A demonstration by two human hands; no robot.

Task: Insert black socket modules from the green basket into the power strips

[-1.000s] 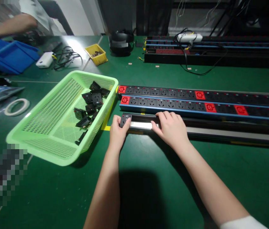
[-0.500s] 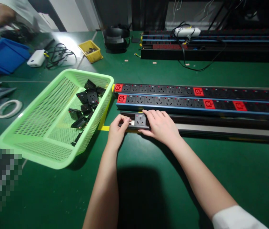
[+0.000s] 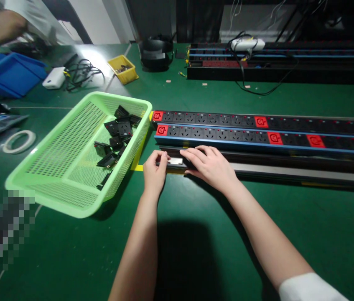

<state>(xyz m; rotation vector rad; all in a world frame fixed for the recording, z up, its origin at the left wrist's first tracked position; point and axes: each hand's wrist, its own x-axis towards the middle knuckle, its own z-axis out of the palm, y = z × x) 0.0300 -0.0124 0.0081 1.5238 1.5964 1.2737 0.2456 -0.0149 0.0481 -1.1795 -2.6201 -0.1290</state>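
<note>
A long black channel lies across the table in front of me, with a pale strip along its inside. My left hand is closed at the channel's left end, thumb and fingertips pinched over its edge. Farther along the same channel, my right hand curls its fingers over a black socket module, mostly hidden under them. Between the two hands a bare pale patch of the channel shows. To the left, a green plastic basket holds several loose black socket modules.
Behind the channel lie two socket strips with red outlets. At the back stand more black strips with cables, a yellow bin and a black headset-like object. A blue bin, tape roll and another person's arm are left.
My right fingers have shifted left over the socket module, whose face was visible before and is now covered. My left hand stays at the channel's end. The view has shifted slightly.
</note>
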